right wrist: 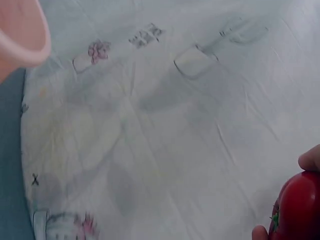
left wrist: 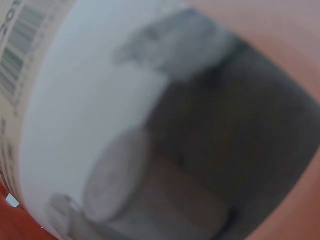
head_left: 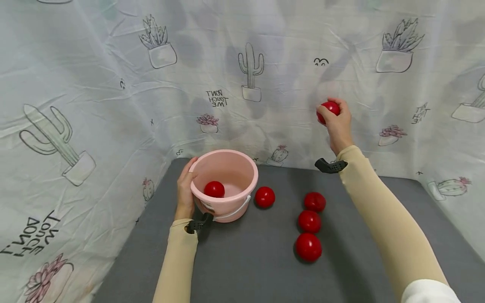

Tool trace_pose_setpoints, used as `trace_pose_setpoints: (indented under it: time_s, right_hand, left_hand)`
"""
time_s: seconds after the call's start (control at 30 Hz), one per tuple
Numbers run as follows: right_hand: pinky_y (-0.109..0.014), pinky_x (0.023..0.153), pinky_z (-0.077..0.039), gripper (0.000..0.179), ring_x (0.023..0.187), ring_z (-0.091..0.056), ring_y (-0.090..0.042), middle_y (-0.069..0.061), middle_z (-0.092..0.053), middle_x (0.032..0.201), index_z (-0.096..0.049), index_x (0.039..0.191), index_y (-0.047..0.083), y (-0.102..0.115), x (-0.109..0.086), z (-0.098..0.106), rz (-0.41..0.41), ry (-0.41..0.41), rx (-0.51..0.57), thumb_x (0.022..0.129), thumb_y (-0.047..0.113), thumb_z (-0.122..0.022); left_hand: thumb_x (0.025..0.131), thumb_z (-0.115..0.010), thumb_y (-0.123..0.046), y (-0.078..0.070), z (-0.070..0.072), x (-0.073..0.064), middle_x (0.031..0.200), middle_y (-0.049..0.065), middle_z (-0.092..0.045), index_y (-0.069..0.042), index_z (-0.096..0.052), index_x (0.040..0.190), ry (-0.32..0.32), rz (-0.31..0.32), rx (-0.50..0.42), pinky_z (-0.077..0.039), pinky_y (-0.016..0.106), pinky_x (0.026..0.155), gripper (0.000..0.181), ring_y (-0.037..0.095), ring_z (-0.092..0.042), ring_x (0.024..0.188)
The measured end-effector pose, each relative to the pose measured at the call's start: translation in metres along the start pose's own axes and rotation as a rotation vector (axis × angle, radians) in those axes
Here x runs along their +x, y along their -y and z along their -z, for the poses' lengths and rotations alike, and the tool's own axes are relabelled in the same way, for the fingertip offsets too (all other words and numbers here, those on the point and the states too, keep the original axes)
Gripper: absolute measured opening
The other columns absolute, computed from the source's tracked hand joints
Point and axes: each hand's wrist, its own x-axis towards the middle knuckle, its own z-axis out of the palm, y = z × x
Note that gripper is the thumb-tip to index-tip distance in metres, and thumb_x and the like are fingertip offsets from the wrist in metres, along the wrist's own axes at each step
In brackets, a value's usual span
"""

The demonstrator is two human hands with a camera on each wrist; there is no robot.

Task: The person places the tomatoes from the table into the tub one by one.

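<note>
My left hand (head_left: 185,191) grips the left side of a pink bucket (head_left: 251,179), its fingers at the rim. One red tomato (head_left: 214,189) lies inside the bucket. Raised high at the back right, my right hand (head_left: 339,126) holds another red tomato (head_left: 330,110) between thumb and fingers. A bit of green stem shows on this held tomato (right wrist: 300,205) in the right wrist view. On the table a single tomato (head_left: 265,197) sits just right of the bucket. Further right, a tomato (head_left: 315,202), a second (head_left: 309,221) and a third (head_left: 308,247) form a row.
The grey table (head_left: 242,269) ends at a whitish curtain (head_left: 288,63) printed with cacti, which surrounds its back and sides. A thin white handle (head_left: 236,212) hangs down the bucket's front. Close up in the left wrist view is a barcode label (left wrist: 20,45).
</note>
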Motion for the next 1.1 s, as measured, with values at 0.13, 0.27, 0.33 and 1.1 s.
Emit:
trace_pose_setpoints:
  time_s: [0.13,0.27,0.33,1.1]
  right_hand:
    - [-0.036,0.107,-0.050,0.051,0.131,-0.043,-0.018,0.001,-0.045,0.142,-0.053,0.138,0.020,0.016,0.004,-0.024,0.036,0.114,0.004,0.091,0.025,-0.072]
    - [-0.031,0.097,-0.057,0.052,0.127,-0.047,-0.022,-0.003,-0.044,0.142,-0.051,0.140,0.016,0.034,0.004,-0.044,0.070,0.329,0.052,0.092,0.022,-0.072]
    - [-0.029,0.094,-0.058,0.053,0.127,-0.047,-0.023,-0.005,-0.044,0.144,-0.051,0.140,0.014,0.043,0.003,-0.054,0.078,0.436,0.057,0.092,0.021,-0.072]
    - [-0.051,0.106,-0.050,0.044,0.125,-0.051,-0.029,-0.014,-0.042,0.149,-0.055,0.137,0.012,0.024,-0.034,-0.183,0.078,0.908,0.187,0.094,0.010,-0.067]
  left_hand:
    - [0.095,-0.040,-0.018,-0.001,-0.003,-0.001,0.152,-0.005,-0.051,-0.028,-0.057,0.143,-0.011,-0.011,0.006,-0.032,0.043,0.121,0.052,0.015,-0.047,0.137]
    - [0.096,-0.041,-0.018,-0.003,-0.008,-0.002,0.151,-0.005,-0.052,-0.028,-0.058,0.142,-0.017,-0.022,-0.006,-0.033,0.043,0.120,0.050,0.015,-0.048,0.136]
    - [0.097,-0.041,-0.020,-0.004,-0.010,-0.004,0.151,-0.005,-0.052,-0.029,-0.058,0.142,-0.015,-0.022,-0.005,-0.034,0.044,0.120,0.049,0.016,-0.048,0.136]
    - [0.096,-0.040,-0.017,0.010,-0.040,-0.024,0.150,-0.001,-0.054,-0.026,-0.059,0.142,-0.008,-0.045,0.000,-0.037,0.049,0.118,0.051,0.021,-0.050,0.136]
